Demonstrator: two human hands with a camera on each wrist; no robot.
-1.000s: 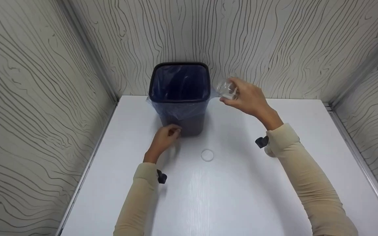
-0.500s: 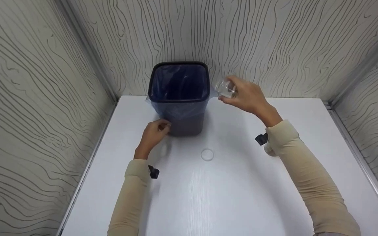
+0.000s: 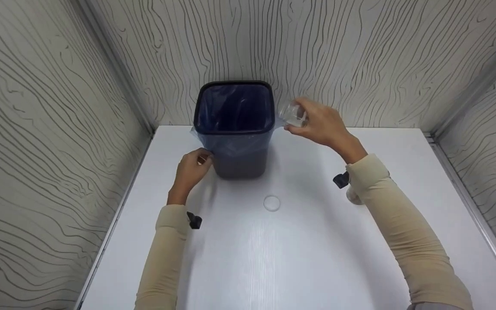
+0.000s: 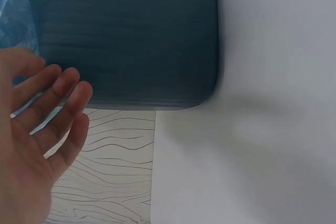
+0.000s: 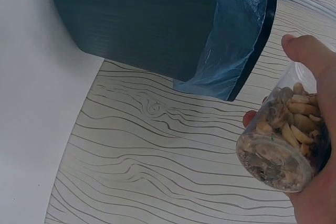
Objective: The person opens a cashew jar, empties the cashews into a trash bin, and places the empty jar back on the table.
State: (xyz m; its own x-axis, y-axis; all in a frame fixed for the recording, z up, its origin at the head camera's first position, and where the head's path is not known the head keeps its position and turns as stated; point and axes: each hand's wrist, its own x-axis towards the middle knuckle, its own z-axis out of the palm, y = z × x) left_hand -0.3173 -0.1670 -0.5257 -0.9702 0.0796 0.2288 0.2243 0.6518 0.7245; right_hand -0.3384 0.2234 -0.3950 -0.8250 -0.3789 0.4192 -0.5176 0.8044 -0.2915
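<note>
My right hand (image 3: 319, 122) grips a clear plastic jar (image 3: 293, 114), tilted on its side just right of the bin's rim. In the right wrist view, pale brown pieces like nut shells (image 5: 302, 121) show through the jar wall. A dark bin (image 3: 241, 165) stands at the back, lined with a blue translucent bag (image 3: 235, 144) folded over its rim. By the bin's front left side is my left hand (image 3: 190, 170), fingers loosely bent and nothing held in them, as the left wrist view (image 4: 47, 114) also shows.
A clear round lid or ring (image 3: 271, 203) lies flat on the white table (image 3: 248, 258) in front of the bin. Partly behind the right sleeve sits a small roundish thing (image 3: 354, 196). Wood-patterned walls (image 3: 360, 56) close off the back and sides.
My left hand has moved left and back along the bin's front to its left side. The right hand has edged slightly left with the jar, closer to the bin's rim.
</note>
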